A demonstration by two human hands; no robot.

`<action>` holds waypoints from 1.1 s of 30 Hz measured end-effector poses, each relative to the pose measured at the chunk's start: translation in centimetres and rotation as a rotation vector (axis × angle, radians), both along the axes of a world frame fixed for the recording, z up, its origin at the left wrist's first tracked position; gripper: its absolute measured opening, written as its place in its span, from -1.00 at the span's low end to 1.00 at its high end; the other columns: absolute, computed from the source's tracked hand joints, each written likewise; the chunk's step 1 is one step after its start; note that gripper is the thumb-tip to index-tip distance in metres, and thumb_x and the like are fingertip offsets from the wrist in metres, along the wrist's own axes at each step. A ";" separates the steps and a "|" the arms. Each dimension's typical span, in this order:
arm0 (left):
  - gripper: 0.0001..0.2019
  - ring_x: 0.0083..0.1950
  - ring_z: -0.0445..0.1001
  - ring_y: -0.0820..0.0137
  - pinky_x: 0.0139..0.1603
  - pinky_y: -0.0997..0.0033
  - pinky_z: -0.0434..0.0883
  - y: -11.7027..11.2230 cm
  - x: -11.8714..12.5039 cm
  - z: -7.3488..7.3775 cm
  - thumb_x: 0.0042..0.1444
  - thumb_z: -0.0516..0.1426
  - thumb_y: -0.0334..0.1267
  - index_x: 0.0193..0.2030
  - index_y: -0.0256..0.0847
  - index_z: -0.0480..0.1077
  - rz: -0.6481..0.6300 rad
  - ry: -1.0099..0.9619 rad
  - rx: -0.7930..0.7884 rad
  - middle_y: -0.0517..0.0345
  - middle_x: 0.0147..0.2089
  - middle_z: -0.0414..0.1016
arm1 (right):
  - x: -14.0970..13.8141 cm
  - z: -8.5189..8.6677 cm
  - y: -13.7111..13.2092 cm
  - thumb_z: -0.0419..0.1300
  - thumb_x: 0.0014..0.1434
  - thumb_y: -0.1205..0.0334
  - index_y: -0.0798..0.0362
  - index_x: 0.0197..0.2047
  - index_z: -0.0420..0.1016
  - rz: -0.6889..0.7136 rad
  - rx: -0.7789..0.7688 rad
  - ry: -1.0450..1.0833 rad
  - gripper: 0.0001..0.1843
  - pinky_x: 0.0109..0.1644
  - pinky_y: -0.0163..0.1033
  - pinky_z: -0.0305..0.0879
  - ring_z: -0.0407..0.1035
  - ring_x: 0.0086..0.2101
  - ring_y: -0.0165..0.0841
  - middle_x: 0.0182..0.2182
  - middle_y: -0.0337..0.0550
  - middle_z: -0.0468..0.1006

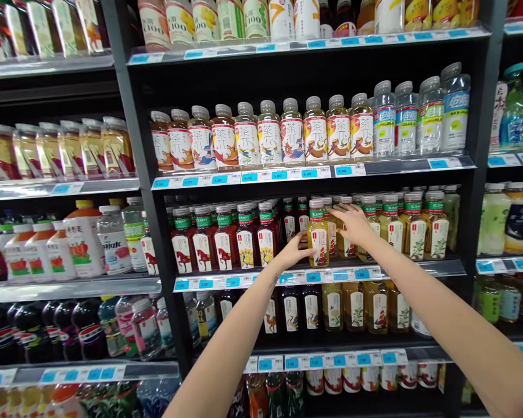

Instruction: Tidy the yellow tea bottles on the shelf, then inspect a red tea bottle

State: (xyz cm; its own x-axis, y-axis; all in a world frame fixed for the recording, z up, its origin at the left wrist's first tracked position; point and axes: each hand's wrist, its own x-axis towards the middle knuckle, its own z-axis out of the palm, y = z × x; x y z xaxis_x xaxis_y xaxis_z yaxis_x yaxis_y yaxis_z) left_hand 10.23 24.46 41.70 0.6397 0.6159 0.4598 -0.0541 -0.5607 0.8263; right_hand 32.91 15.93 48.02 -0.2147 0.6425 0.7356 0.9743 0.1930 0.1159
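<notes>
We see both bare arms reach forward to the third shelf [436, 267] of a black drinks rack. Our left hand [294, 251] lies at the lower left side of a yellow tea bottle [318, 233] with a green cap and a red-and-white label, which stands upright at the front edge of that shelf. The fingers of this hand curl around the bottle's base, touching it; we cannot tell how firmly they grip. Our right hand [351, 223] reaches in just to the right of the same bottle, palm down, fingers spread slightly apart and extended among the neighbouring pale tea bottles [414, 229]; its fingertips appear to touch the bottle's upper part, though we cannot tell whether they close on anything.

To the left of the held bottle stands a row of dark red tea bottles [224, 238] with green caps, upright and touching one another. Blue price tags [314, 277] run along the shelf rail just below the hands. The shelf above carries amber bottles [270, 134] with illustrated white labels and, at its right end, clear water bottles [418, 116]. The shelf below holds dark and yellow bottles [357, 307]. The rack to the left bears white bottles with orange caps [82, 238].
</notes>
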 end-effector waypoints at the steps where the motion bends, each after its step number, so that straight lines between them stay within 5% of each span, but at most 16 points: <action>1: -0.16 0.17 0.43 0.10 0.21 0.02 0.40 0.0 -0.2 0.0 -0.08 0.40 -0.09 0.27 -0.32 0.14 0.001 0.002 -0.011 -0.26 0.31 0.25 | -0.2 -0.6 -0.6 0.14 0.18 0.36 -0.04 0.37 0.22 0.022 0.034 0.114 -0.33 0.30 0.04 0.12 0.23 0.23 -0.12 0.19 -0.07 0.45; 5: -0.29 0.10 0.48 0.14 0.14 0.07 0.45 -0.2 0.0 -0.9 0.04 0.34 -0.07 0.23 -0.33 0.19 0.145 0.037 0.091 -0.22 0.22 0.37 | -2.4 -3.3 -1.9 0.04 0.30 -0.03 0.05 0.09 0.43 0.081 -0.035 0.577 -0.56 -0.05 -0.14 0.39 0.49 -0.17 -0.25 -0.12 -0.10 0.62; 8: -0.34 0.10 0.48 0.14 0.13 0.11 0.44 -1.1 0.6 -1.5 0.09 0.30 -0.03 0.23 -0.32 0.21 0.289 0.077 0.208 -0.19 0.18 0.42 | -5.0 -5.1 -1.7 -0.07 0.26 -0.33 0.06 -0.11 0.43 0.023 -0.213 0.575 -0.39 -0.20 -0.12 0.34 0.49 -0.25 -0.16 -0.30 -0.03 0.61; 12: -0.25 0.14 0.45 0.04 0.15 0.08 0.40 -2.7 1.0 -1.4 0.02 0.33 0.00 0.26 -0.31 0.19 0.470 0.155 0.329 -0.18 0.17 0.44 | -6.3 -6.1 -0.9 -0.19 0.28 -0.34 0.04 -0.17 0.36 -0.036 -0.197 0.570 -0.37 -0.24 -0.11 0.25 0.48 -0.25 -0.08 -0.34 -0.03 0.59; 17: -0.24 0.10 0.47 -0.04 0.06 0.06 0.41 -2.7 0.3 -0.9 0.07 0.29 -0.08 0.31 -0.35 0.10 0.569 0.268 0.335 -0.25 0.10 0.48 | -5.2 -3.6 0.2 -0.04 0.32 0.00 0.05 0.03 0.34 -0.106 0.084 0.616 -0.63 -0.12 -0.10 0.30 0.47 -0.10 -0.11 -0.06 -0.02 0.56; 21: -0.17 0.08 0.49 -0.06 0.02 0.06 0.42 -2.0 -0.3 -1.1 0.06 0.29 0.01 0.34 -0.34 0.06 0.587 0.281 0.326 -0.28 0.08 0.49 | -5.2 -0.3 1.7 0.05 0.25 -0.15 0.20 0.23 0.23 -0.274 0.007 0.514 -0.32 -0.15 -0.01 0.37 0.47 -0.10 0.06 -0.10 0.21 0.56; 29: -0.18 0.05 0.51 0.02 0.04 0.09 0.44 -1.8 -0.1 -1.6 -0.04 0.35 0.03 0.28 -0.21 0.12 0.496 0.189 0.294 -0.15 0.04 0.53 | -4.9 2.2 2.5 0.24 0.08 -0.17 0.22 -0.11 0.53 -0.333 -0.091 0.474 -0.43 -0.13 -0.04 0.44 0.50 -0.11 0.03 -0.18 0.28 0.58; 33: -0.16 0.01 0.53 0.10 0.01 0.14 0.48 -1.3 -0.3 -1.9 -0.05 0.36 0.06 0.29 -0.18 0.11 0.431 0.140 0.276 -0.09 0.03 0.52 | -4.5 3.0 2.2 0.31 -0.01 -0.13 0.21 -0.11 0.55 -0.318 -0.106 0.497 -0.42 -0.14 -0.05 0.45 0.50 -0.11 0.02 -0.19 0.25 0.59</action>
State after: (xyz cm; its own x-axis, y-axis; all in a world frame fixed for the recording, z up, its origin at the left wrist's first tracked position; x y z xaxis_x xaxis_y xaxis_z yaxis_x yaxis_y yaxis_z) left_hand 9.89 23.11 39.81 0.4223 0.7045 0.5704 0.3294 -0.7055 0.6275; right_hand 28.43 18.16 50.97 0.3531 0.6946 0.6268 0.9188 -0.1311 -0.3724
